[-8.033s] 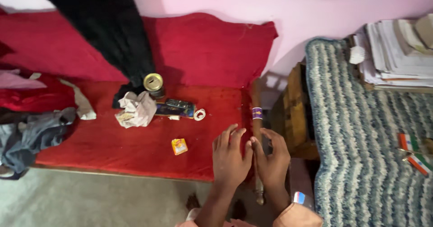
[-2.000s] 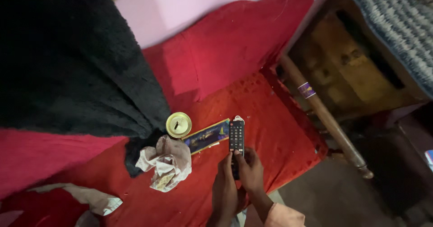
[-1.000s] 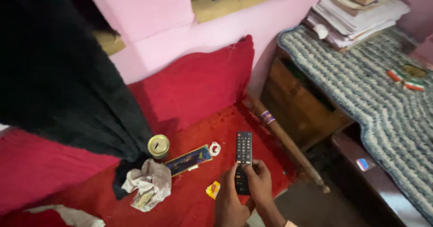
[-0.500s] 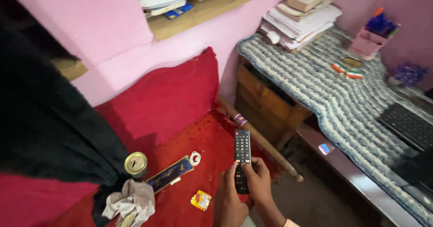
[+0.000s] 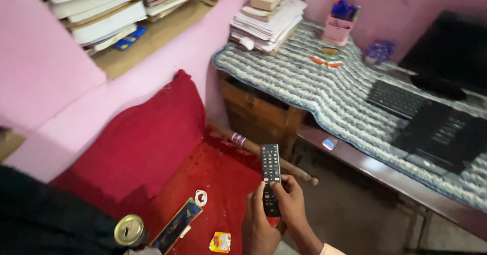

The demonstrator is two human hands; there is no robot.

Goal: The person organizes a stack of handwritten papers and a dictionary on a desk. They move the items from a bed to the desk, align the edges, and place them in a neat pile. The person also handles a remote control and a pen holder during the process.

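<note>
Remote (image 5: 270, 176) held upright in both hands over the red bed (image 5: 223, 179). Left hand (image 5: 257, 224) and right hand (image 5: 290, 207) pinch its lower end, thumbs on the buttons. Long axis runs away from the grip, toward the desk (image 5: 324, 87); right hand nearer the desk.

Both hands are raised together low in the view, the left hand (image 5: 257, 223) and right hand (image 5: 290, 208) curled side by side, thumbs seemingly pressed forward, right forearm angling down.
</note>
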